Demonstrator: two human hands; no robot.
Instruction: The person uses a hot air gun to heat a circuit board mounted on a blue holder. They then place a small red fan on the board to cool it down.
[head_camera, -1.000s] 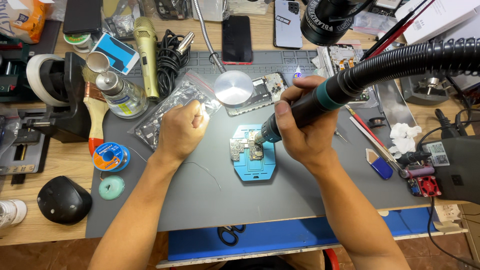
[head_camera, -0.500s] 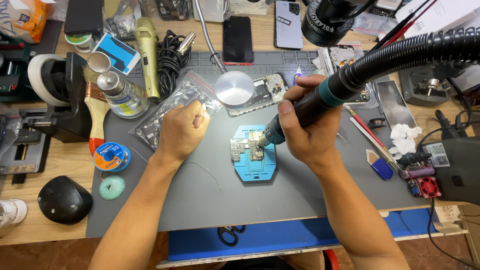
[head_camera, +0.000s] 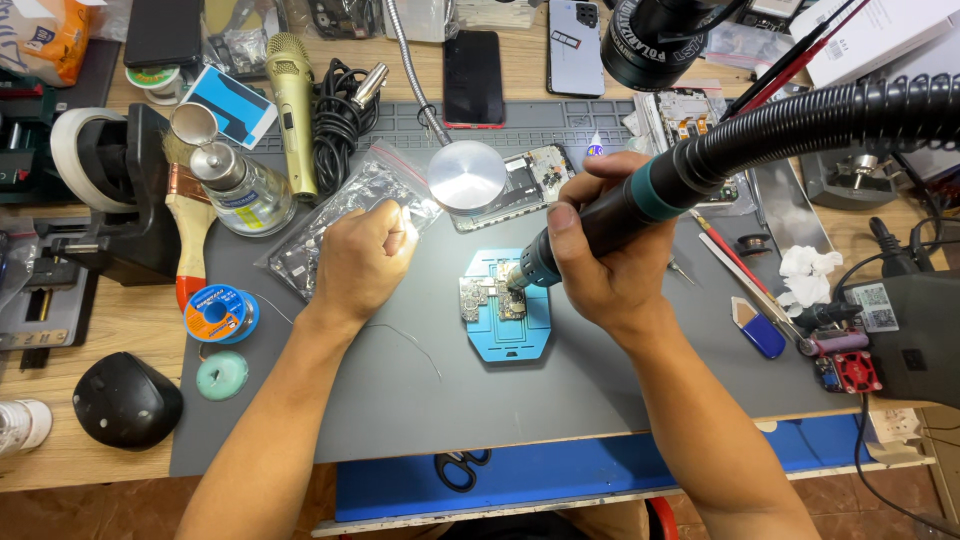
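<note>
My right hand (head_camera: 612, 272) grips the black and teal handle of a hot air tool (head_camera: 645, 192) fed by a thick ribbed hose. Its metal nozzle points down at a small circuit board (head_camera: 478, 298), almost touching it. The board is clamped in a blue holder (head_camera: 510, 345) on the grey mat (head_camera: 400, 420). My left hand (head_camera: 365, 255) rests on the mat to the left of the holder, curled into a fist, its knuckles against a clear plastic bag (head_camera: 345, 200). A thin wire (head_camera: 415, 345) runs under that wrist. What the fist encloses is hidden.
A round silver disc on a gooseneck (head_camera: 467, 176) and an opened phone frame (head_camera: 530, 180) lie just behind the holder. A wire spool (head_camera: 215, 312), brush (head_camera: 185, 235), glass bottle (head_camera: 235, 185) and microphone (head_camera: 292, 100) crowd the left. A blue-handled tool (head_camera: 760, 335) and black box (head_camera: 915, 335) sit right. Scissors (head_camera: 460, 468) lie in front.
My right hand has shifted the nozzle slightly over the board. My left hand has stayed where it was.
</note>
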